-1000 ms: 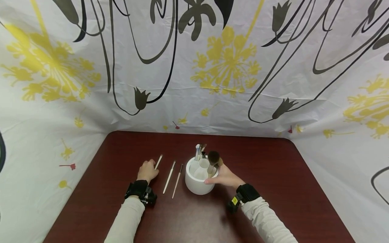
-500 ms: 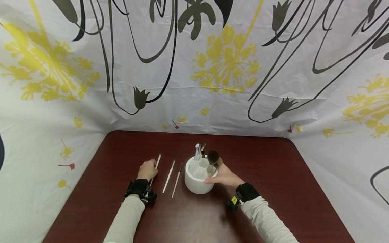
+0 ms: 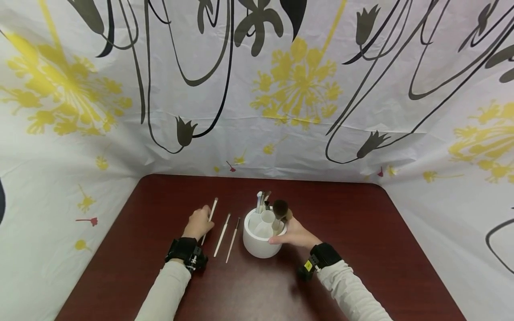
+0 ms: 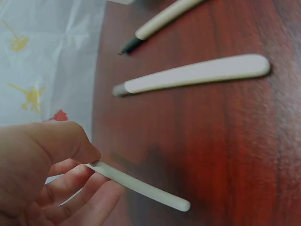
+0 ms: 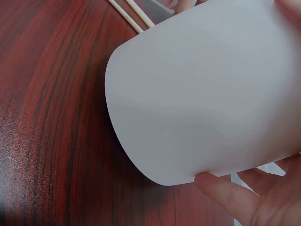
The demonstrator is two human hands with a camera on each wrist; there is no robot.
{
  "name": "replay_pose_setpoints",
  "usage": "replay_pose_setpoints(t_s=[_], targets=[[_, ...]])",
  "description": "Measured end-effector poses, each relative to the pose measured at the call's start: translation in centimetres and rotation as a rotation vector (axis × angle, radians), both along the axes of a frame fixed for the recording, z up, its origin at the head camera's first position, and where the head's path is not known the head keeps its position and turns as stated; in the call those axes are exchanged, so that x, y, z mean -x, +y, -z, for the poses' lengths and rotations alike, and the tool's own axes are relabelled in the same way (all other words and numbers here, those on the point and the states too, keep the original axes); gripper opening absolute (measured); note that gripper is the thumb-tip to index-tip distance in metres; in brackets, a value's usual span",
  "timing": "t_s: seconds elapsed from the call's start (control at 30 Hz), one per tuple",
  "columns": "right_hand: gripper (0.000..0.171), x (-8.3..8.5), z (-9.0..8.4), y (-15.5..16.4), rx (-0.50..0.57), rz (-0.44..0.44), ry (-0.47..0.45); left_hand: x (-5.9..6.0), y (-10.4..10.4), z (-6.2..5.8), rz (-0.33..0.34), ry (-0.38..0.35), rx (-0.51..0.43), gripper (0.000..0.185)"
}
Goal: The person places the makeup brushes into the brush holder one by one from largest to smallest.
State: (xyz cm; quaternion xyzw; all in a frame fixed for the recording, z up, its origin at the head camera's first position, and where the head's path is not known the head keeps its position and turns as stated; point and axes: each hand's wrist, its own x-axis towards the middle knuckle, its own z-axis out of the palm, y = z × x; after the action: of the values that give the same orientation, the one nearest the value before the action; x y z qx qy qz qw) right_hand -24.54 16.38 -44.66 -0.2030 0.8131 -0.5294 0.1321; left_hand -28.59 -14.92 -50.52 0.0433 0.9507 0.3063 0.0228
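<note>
My left hand [image 3: 198,224] pinches a slim white makeup brush [image 3: 213,207] between thumb and fingers. In the left wrist view this brush [image 4: 146,189] is tilted, and its handle end lies over the table. My right hand [image 3: 296,234] grips the right side of a round white brush holder [image 3: 259,247], which fills much of the right wrist view. Inside the holder stand a large dark fluffy brush [image 3: 280,208] and several thinner brushes [image 3: 259,203] at the back. Two more brushes lie between the hands: a thicker white one [image 3: 222,236] and a thin dark-tipped one [image 3: 233,240].
The dark red wooden table [image 3: 341,214] has a glossy top with rounded back corners. A white patterned cloth [image 3: 241,102] hangs behind it and along both sides. Black wrist cameras sit on both arms.
The brush in my left hand tipped slightly, then rose with the hand and shifted a little to the right. My right hand keeps its grip on the holder, which stays in place.
</note>
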Motion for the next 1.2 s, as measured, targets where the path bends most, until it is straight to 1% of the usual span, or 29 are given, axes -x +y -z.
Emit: replay_pose_setpoints(t_s=[0.2, 0.3, 0.43, 0.57, 0.67, 0.8, 0.87, 0.97, 1.1, 1.2], targets=[[0.083, -0.3, -0.4, -0.1, 0.000, 0.008, -0.001, -0.1, 0.5, -1.2, 0.009, 0.015, -0.016, 0.023], [0.084, -0.3, -0.4, -0.2, 0.001, 0.016, -0.002, 0.0, 0.8, -1.7, 0.022, 0.037, -0.015, 0.023], [0.084, -0.3, -0.4, -0.1, 0.000, 0.024, -0.003, -0.1, 1.4, -3.0, 0.035, 0.066, -0.027, 0.024], [0.083, -0.3, -0.3, -0.1, -0.001, 0.027, -0.004, -0.3, 2.0, -4.5, 0.054, 0.090, -0.072, 0.025], [0.085, 0.3, 0.9, 0.2, 0.009, 0.023, 0.006, -0.5, 2.5, -5.3, 0.074, 0.120, -0.095, 0.025], [0.086, 1.1, 2.8, 0.6, 0.024, 0.013, 0.030, -0.9, 3.3, -6.5, 0.092, 0.160, -0.101, 0.025], [0.086, 1.1, 2.8, 0.6, 0.020, 0.014, 0.027, -1.1, 3.8, -7.1, 0.095, 0.179, -0.106, 0.025], [0.085, 1.0, 2.4, 0.5, 0.005, 0.024, 0.013, -1.3, 4.4, -8.0, 0.102, 0.213, -0.113, 0.023], [0.086, 0.3, 0.9, 0.1, -0.007, 0.018, 0.007, -1.5, 5.0, -8.7, 0.106, 0.251, -0.110, 0.023], [0.085, -0.2, -0.2, -0.2, -0.010, 0.014, 0.001, -1.6, 5.3, -9.1, 0.109, 0.260, -0.102, 0.023]])
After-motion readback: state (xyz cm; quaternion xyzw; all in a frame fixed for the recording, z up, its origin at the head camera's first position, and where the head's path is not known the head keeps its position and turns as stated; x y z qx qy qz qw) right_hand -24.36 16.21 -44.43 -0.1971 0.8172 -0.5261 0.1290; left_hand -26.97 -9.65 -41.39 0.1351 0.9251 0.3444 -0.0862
